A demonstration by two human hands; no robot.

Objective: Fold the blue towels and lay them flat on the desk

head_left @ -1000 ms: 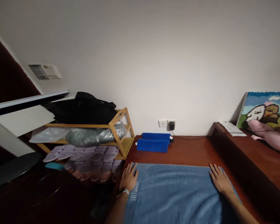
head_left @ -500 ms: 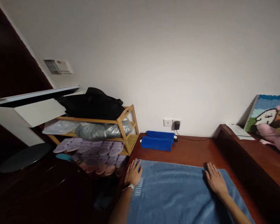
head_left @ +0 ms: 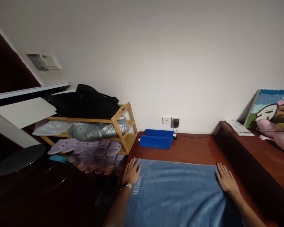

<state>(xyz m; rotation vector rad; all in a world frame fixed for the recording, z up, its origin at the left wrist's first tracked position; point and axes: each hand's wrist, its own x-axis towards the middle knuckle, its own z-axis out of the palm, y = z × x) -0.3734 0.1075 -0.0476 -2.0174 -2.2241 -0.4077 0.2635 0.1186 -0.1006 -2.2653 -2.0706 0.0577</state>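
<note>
A blue-grey towel (head_left: 175, 189) with white lettering near its left edge lies spread on the reddish-brown wooden surface (head_left: 194, 146), with some wrinkles at its lower right. My left hand (head_left: 132, 171) rests at the towel's upper left corner, fingers apart and pointing away from me, a watch on the wrist. At the towel's upper right corner my right hand (head_left: 227, 179) lies flat with its fingers stretched out. Neither hand holds anything. Beyond the towel, two folded bright blue cloths (head_left: 155, 142) lie near the wall.
A wooden rack (head_left: 123, 142) at the left bears a black bag (head_left: 85, 102), plastic-wrapped bundles and several slippers (head_left: 101, 148). A black plug (head_left: 176, 123) with a cable sits in the wall socket. On the raised right ledge are paper (head_left: 240, 128), a pink plush (head_left: 274, 132) and a picture.
My right hand has moved right, to the towel's upper right corner, and the towel's top edge there now lies beside it. My left hand stays at the left corner. The view has shifted slightly.
</note>
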